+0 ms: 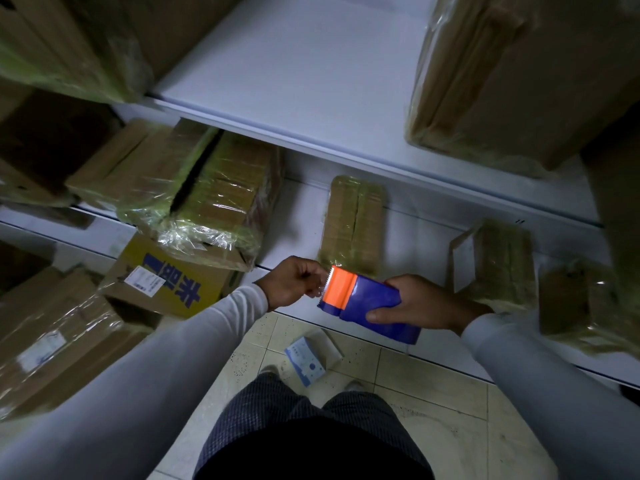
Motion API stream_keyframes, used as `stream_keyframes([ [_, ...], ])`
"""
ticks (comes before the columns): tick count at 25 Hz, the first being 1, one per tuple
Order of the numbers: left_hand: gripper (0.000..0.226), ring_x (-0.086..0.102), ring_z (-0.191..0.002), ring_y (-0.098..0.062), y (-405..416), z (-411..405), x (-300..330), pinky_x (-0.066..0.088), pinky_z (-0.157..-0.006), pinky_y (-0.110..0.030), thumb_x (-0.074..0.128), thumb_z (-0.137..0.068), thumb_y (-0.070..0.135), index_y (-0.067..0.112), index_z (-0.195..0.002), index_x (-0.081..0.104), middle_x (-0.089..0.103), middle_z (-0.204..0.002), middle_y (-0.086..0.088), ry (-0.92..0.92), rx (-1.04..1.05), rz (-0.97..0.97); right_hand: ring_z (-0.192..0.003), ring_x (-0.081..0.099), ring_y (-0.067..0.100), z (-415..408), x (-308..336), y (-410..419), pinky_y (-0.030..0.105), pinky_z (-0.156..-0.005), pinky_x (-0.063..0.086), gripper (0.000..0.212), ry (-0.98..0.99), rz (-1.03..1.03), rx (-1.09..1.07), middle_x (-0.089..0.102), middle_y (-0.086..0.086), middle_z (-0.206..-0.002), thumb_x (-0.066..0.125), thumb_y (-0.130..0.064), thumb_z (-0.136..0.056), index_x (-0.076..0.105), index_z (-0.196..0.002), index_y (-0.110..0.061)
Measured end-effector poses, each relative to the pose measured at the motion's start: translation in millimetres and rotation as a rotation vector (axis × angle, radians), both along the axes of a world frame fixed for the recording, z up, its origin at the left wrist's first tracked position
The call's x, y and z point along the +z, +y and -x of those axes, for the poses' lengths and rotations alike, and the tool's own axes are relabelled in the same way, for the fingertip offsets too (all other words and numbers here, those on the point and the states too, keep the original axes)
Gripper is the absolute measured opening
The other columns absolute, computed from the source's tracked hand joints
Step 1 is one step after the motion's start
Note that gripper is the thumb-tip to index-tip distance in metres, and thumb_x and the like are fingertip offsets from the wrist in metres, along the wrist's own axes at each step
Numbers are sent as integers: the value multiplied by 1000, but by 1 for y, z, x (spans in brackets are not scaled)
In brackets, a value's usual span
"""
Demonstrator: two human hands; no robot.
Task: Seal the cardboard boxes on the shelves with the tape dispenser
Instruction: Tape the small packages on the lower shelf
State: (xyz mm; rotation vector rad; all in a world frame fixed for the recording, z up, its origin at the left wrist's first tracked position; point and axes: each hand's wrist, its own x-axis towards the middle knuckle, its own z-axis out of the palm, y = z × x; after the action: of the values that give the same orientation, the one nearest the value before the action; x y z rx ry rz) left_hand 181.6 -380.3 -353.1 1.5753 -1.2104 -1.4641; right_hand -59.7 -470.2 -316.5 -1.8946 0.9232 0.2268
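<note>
Right hand (420,308) grips the tape dispenser (367,304); left hand (294,282) pinches its tape end. Next, probably stick it to a box at the shelf (301,216) edge

Bare white shelf (304,209) between wrapped box pile (194,195) and small taped box (353,220), upper shelf (311,98) overhead

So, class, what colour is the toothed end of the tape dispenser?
Orange, on a blue tape dispenser; the head view shows it.

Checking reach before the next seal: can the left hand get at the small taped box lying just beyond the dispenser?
Probably yes: the left hand pinches tape at the dispenser just before the small taped box, nothing between.
</note>
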Motion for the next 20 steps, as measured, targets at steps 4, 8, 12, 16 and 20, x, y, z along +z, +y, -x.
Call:
stream_keyframes([
  [4,15,44,-59,-22,-4,-19,-8,41,-59,-28,46,-92,-11,-12,-94,61,53,-71,-13,45,207,32,-65,65,7,28,6,-29,27,-63,47,28,92,66,-37,70,-6,-71,82,-45,-75,64,-78,-23],
  [8,11,50,-51,-7,-7,-33,-15,45,-54,-19,48,-93,-7,-7,-93,60,53,-69,-9,-3,286,2,-53,62,0,60,7,-43,25,-58,41,31,139,-6,-83,69,-9,-58,81,-52,-66,68,-66,-24],
  [12,12,49,-58,-15,-20,-23,-15,46,-53,-15,50,-93,-6,-6,-93,62,54,-71,-8,-49,323,-39,-65,70,17,64,3,-54,33,-63,48,59,125,-22,-135,74,3,-69,77,-65,-50,70,-77,-13],
  [16,22,48,-59,-16,-28,-23,-23,45,-54,-18,48,-92,-9,2,-79,61,54,-69,-8,-98,344,-71,-69,73,15,62,-4,-61,30,-65,52,59,156,10,-117,76,2,-75,79,-64,-55,73,-84,-13],
  [20,11,59,-78,-27,-38,-8,-34,53,-71,-32,56,-89,-4,1,-89,66,61,-82,-13,-241,365,-85,-75,72,19,51,-18,-60,32,-71,53,39,175,9,-147,76,7,-81,83,-43,-74,73,-91,-9],
])
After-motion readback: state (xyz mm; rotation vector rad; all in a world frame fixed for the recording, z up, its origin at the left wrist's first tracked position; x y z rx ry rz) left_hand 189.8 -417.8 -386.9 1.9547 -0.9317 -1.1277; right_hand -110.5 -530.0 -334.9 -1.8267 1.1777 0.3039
